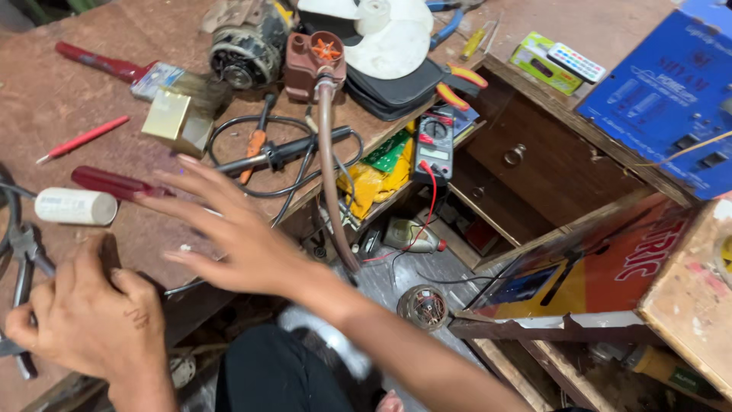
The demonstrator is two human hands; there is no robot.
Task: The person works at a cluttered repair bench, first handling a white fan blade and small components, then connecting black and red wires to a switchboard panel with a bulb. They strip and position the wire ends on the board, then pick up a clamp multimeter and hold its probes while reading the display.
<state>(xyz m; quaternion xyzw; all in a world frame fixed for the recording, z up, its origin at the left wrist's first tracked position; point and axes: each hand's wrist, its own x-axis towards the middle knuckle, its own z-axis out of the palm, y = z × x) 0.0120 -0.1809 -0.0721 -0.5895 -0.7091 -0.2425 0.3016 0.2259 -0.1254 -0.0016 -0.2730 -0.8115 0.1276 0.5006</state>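
Note:
My right hand [232,233] reaches leftward over the front edge of the brown workbench [69,99], open with fingers spread and holding nothing. Its fingertips are close to a dark red screwdriver handle [114,183] lying on the bench. Just left of that lies a white cylindrical capacitor [76,206]. At the bottom left my left hand [91,320] is curled, and its fingers appear closed around the handles of grey pliers [23,263], whose lower ends pass under the hand.
Behind the hands lie a black soldering iron with coiled cable [282,152], a small cream box [179,118], a red pen [84,137], a motor [248,46] and a brown part with a hose [316,65]. A multimeter [435,145], wooden drawers [526,160] and a blue box [663,91] are on the right.

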